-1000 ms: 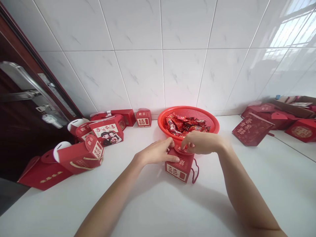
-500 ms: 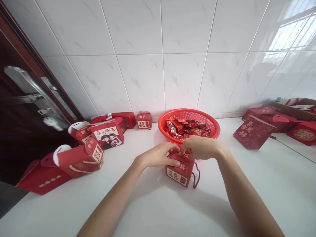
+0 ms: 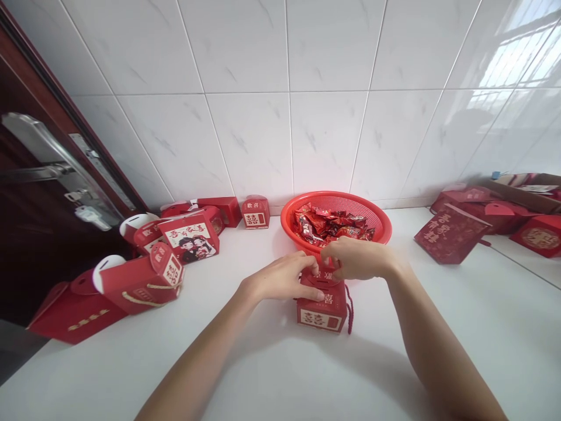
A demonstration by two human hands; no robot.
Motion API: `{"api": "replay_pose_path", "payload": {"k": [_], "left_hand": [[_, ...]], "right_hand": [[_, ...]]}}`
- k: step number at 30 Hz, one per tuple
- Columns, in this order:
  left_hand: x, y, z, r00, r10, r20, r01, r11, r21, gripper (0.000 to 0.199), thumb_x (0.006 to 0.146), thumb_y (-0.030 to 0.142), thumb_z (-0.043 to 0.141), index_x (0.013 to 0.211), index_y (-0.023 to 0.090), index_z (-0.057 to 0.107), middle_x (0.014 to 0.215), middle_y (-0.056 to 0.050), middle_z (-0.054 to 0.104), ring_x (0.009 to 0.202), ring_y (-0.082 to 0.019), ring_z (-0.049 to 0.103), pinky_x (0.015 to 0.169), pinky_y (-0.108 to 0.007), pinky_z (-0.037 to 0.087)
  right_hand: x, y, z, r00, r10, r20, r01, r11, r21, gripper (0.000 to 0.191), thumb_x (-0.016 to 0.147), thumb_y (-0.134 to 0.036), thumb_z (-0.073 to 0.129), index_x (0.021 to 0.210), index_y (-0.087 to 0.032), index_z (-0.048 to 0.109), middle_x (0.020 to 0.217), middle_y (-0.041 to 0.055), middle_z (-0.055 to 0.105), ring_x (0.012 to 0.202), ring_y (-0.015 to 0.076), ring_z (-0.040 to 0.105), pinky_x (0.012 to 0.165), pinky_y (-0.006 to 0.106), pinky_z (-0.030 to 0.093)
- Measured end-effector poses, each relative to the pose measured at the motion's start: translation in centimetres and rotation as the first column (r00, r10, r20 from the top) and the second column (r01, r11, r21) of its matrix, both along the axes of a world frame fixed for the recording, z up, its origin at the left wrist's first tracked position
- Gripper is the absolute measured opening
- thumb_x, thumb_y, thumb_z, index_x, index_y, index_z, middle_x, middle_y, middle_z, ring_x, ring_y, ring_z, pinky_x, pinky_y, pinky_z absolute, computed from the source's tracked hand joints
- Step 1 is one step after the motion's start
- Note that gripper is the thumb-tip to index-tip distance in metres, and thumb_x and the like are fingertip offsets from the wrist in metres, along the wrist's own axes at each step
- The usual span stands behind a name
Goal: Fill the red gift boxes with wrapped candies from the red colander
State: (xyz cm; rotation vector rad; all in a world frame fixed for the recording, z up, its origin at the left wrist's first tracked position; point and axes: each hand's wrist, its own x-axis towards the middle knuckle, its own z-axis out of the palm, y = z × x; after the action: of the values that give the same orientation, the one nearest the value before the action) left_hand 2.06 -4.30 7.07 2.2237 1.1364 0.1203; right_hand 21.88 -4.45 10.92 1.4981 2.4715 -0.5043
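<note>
A small red candy box [image 3: 322, 304] with a cream label on its front stands on the white table, turned nearly square to me. My left hand [image 3: 287, 279] grips its left side, thumb lying across the top flap and fingers bent behind. On the far side of the top, my right hand [image 3: 353, 260] has its fingers curled onto the back flap. Both hands partly hide the box top. A dark red cord handle [image 3: 350, 310] hangs at the right side. Just behind the hands is a red plastic basket [image 3: 381, 225] holding wrapped candies [image 3: 331, 225].
Several red boxes, including one with a cartoon couple [image 3: 191, 238], cluster at the left by the door [image 3: 39, 175]. A small red box [image 3: 255, 213] stands against the tiled wall. At the right are a tilted red box [image 3: 451, 234] and more red boxes.
The candy box has turned slightly so its front faces me more squarely, and its cord now lies closer to its side. Both hands stay on the box top.
</note>
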Motion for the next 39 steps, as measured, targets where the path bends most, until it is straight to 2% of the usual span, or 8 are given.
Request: {"api": "replay_pose_path", "payload": {"k": [4,11,16,23,29,35,39], "left_hand": [[0.2,-0.2,0.0,1.000,0.031,0.002,-0.031,0.999,0.005,0.041,0.075,0.054,0.074,0.103,0.025,0.066,0.104,-0.004,0.065,0.092,-0.027,0.061,0.069,-0.031,0.044],[0.2,-0.1,-0.3,0.998,0.009,0.069,-0.010,1.000,0.021,0.043,0.078,0.048,0.073,0.116,0.028,0.068,0.110,-0.005,0.068,0.098,-0.027,0.063,0.077,-0.032,0.048],[0.2,-0.2,-0.2,0.998,0.003,0.063,-0.004,1.000,0.014,0.043,0.078,0.047,0.074,0.118,0.030,0.069,0.114,-0.004,0.068,0.106,-0.028,0.062,0.084,-0.033,0.048],[0.4,-0.3,0.0,0.998,-0.001,0.064,0.000,1.000,0.017,0.040,0.077,0.046,0.074,0.113,0.028,0.072,0.113,-0.003,0.072,0.102,-0.027,0.065,0.082,-0.032,0.048],[0.3,-0.1,-0.1,0.998,0.002,0.059,-0.003,1.000,0.009,0.041,0.076,0.046,0.075,0.113,0.029,0.073,0.117,-0.001,0.073,0.104,-0.027,0.066,0.085,-0.031,0.049],[0.2,-0.1,-0.1,0.997,-0.004,0.072,0.005,1.000,-0.007,0.040,0.077,0.047,0.074,0.112,0.027,0.074,0.118,-0.002,0.074,0.106,-0.029,0.066,0.086,-0.033,0.049],[0.2,0.0,-0.3,0.995,-0.009,0.099,0.010,1.000,-0.003,0.040,0.076,0.044,0.076,0.113,0.028,0.072,0.119,-0.002,0.073,0.108,-0.029,0.065,0.088,-0.033,0.049]], "right_hand": [[-0.5,-0.2,0.2,1.000,-0.001,0.018,0.001,1.000,-0.006,0.010,0.082,-0.021,0.060,0.090,-0.018,0.063,0.092,0.0078,0.062,0.077,0.0192,0.057,0.053,0.026,0.032],[-0.7,0.0,-0.1,0.998,0.047,0.043,-0.046,0.999,-0.015,0.021,0.078,-0.012,0.058,0.096,-0.019,0.068,0.092,0.0077,0.064,0.080,0.0199,0.056,0.054,0.026,0.032],[-0.8,-0.2,-0.3,0.996,0.092,0.011,-0.091,0.993,-0.074,0.029,0.076,-0.007,0.055,0.096,-0.020,0.071,0.079,0.0059,0.063,0.073,0.0185,0.055,0.052,0.025,0.031],[-1.0,-0.3,-0.3,0.997,0.068,0.032,-0.064,0.993,-0.103,0.028,0.075,-0.009,0.056,0.096,-0.018,0.073,0.071,0.0037,0.059,0.058,0.0144,0.047,0.049,0.026,0.028],[-1.1,-0.2,-0.6,0.996,0.069,0.052,-0.065,0.994,-0.083,0.023,0.074,-0.011,0.058,0.093,-0.017,0.069,0.081,0.0051,0.061,0.059,0.0140,0.049,0.048,0.026,0.028],[-1.3,-0.2,-0.6,0.995,0.069,0.065,-0.064,0.995,-0.081,0.012,0.075,-0.012,0.059,0.084,-0.018,0.065,0.077,0.0042,0.059,0.058,0.0141,0.048,0.048,0.026,0.027],[-1.0,-0.2,-0.4,0.997,0.068,0.037,-0.065,0.993,-0.096,0.015,0.077,-0.017,0.061,0.091,-0.019,0.067,0.082,0.0051,0.061,0.065,0.0165,0.053,0.049,0.026,0.031]]}}
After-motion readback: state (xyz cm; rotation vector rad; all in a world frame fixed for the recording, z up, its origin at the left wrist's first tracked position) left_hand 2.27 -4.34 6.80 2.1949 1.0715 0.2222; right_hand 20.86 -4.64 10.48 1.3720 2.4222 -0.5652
